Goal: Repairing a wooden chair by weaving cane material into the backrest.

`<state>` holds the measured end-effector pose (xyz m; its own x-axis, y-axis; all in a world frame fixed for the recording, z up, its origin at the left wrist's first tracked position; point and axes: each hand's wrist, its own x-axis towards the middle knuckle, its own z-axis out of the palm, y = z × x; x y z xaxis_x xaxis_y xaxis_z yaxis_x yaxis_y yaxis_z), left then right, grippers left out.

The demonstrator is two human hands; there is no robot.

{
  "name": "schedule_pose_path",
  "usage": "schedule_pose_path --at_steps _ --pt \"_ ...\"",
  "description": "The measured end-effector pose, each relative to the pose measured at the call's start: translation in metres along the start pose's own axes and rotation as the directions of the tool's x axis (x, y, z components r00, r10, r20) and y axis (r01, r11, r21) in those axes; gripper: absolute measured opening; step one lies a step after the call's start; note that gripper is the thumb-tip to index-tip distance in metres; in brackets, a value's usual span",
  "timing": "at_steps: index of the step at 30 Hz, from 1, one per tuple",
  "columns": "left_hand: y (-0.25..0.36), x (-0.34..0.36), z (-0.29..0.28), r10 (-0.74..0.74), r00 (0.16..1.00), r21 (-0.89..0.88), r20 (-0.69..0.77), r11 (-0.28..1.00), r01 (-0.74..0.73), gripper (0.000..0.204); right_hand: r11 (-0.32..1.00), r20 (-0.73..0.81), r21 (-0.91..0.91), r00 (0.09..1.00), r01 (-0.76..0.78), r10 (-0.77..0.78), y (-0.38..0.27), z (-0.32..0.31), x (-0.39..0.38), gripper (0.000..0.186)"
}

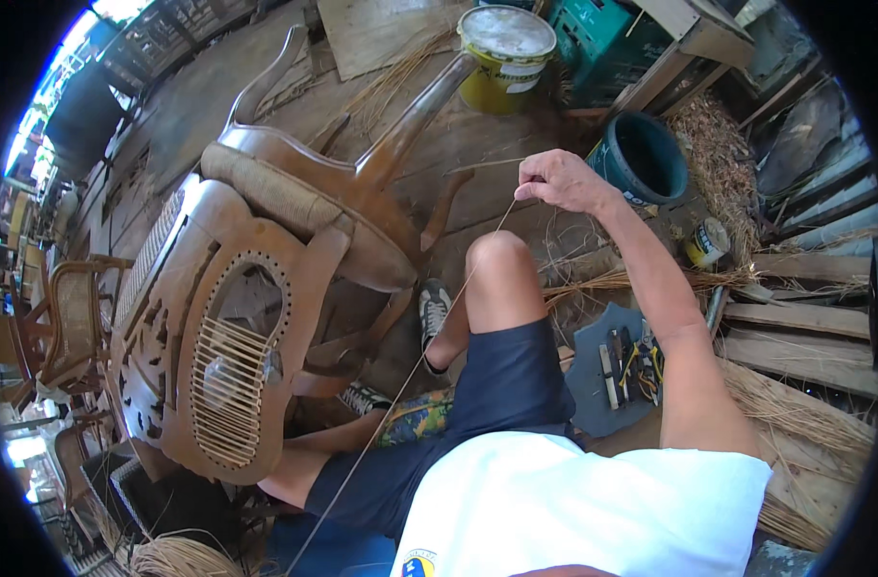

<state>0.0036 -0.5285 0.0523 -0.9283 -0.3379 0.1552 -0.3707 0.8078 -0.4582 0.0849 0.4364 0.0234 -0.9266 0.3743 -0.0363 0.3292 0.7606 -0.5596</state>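
My right hand (562, 181) is raised at the upper right with its fingers pinched on a long thin cane strand (422, 358). The strand slants down past my knee to the lower left edge. My left hand lies outside the picture. On the left, a carved wooden chair (309, 303) is tipped over with its legs in the air. Its back panel has an oval opening ringed with small drilled holes. Parallel cane strands (229, 394) span the lower part of that opening; the upper part is bare.
Pliers with yellow handles (643, 370) and other hand tools lie on a grey sheet (588, 346) by my right thigh. Beyond my right hand stand a dark green bucket (607, 159) and a lidded yellow pail (501, 91). Cane bundles (795, 413) lie at the right; another chair (73, 317) stands far left.
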Motion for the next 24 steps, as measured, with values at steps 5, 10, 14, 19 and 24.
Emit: schedule_pose_path --at_steps 5,10,14,19,24 --pt "-0.004 -0.003 -0.007 -0.119 0.991 -0.02 0.068 0.992 0.121 0.047 0.986 -0.197 -0.139 0.973 0.093 -0.119 -0.021 -0.007 -0.005 0.024" --pt "0.118 -0.018 -0.124 0.211 0.921 -0.575 0.327 0.818 0.017 0.043 0.972 -0.124 0.083 0.97 0.221 -0.21 -0.078 0.053 -0.024 0.017" --pt "0.28 -0.093 -0.251 0.82 0.559 -0.966 -0.121 -0.227 0.125 0.034 0.908 0.206 0.092 0.884 0.41 -0.42 -0.156 0.121 -0.04 0.015" --pt "0.383 -0.138 -0.228 0.942 0.304 -0.989 -0.145 -0.144 -0.027 0.075 0.721 0.069 0.322 0.744 0.613 -0.664 -0.243 0.16 -0.06 0.021" --pt "0.354 -0.106 -0.194 0.967 0.232 -0.974 0.105 0.148 -0.174 0.058 0.801 0.073 0.285 0.821 0.527 -0.566 -0.209 0.13 -0.048 0.016"
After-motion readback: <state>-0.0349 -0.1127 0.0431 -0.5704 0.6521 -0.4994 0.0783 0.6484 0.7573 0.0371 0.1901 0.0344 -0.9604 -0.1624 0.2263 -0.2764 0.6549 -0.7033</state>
